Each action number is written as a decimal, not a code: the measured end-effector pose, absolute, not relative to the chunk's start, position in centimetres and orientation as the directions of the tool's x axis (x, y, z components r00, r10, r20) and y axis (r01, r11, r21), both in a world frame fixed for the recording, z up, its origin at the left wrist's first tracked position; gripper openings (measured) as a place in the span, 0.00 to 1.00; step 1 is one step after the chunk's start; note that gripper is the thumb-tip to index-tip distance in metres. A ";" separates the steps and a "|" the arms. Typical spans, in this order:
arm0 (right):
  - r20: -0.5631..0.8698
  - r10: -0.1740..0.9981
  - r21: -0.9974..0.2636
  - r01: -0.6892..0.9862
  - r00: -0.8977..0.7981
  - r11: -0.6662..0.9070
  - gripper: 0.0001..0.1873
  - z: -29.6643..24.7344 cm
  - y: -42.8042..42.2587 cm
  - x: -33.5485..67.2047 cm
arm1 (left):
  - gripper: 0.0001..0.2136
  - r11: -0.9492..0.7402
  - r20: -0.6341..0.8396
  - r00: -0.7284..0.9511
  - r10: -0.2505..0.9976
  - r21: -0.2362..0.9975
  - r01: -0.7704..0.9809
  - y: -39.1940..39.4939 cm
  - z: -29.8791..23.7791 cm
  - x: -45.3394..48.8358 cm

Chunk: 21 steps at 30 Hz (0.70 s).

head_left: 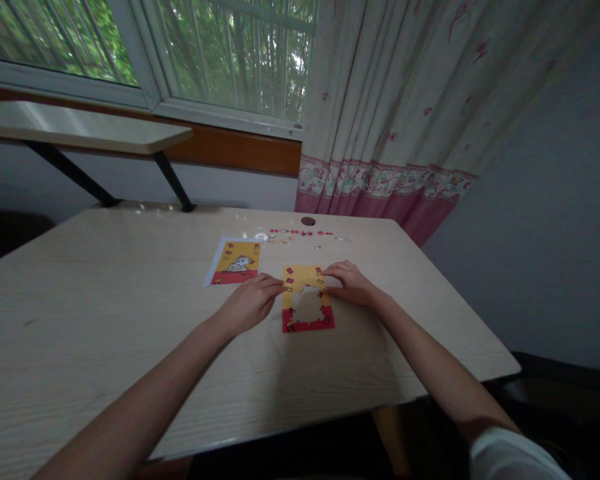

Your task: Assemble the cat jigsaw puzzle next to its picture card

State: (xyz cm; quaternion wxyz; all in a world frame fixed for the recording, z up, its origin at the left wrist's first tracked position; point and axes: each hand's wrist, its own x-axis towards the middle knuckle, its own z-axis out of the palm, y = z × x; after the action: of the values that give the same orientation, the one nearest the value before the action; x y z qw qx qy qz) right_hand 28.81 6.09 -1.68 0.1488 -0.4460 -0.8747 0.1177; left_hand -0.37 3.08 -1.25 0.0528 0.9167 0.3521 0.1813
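A partly assembled jigsaw puzzle [307, 326] lies flat on the table, its yellow and red border joined around an open middle. My left hand [253, 303] grips the puzzle's left edge, thumb and fingers close together. On the opposite edge, my right hand [353, 283] holds the puzzle with its forefinger and thumb tips, a gap showing between them. Left of the puzzle rests a picture sheet [237, 261] with a white animal on yellow and red. Beyond it, loose puzzle pieces [306, 233] lie in a rough row, several of them red and others pale.
The pale wooden table [130, 293] has a round cable hole [309, 221] near its back edge. At the back left a raised shelf [80, 127] stands on dark legs. A curtain [380, 120] hangs behind the table, beside a window [240, 60].
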 end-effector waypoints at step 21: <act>0.211 0.798 -0.365 0.711 -0.565 0.600 0.21 -1.9 6.2 28.7 | 0.18 -0.745 0.276 0.693 0.666 0.202 0.635 2.9 -0.9 -0.2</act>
State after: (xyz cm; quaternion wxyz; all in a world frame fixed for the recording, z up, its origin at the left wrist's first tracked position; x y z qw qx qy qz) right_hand 28.74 6.23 -1.87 0.1797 -0.4305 -0.8763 0.1202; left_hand -0.23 2.89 -0.88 0.0455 0.9189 0.3540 0.1678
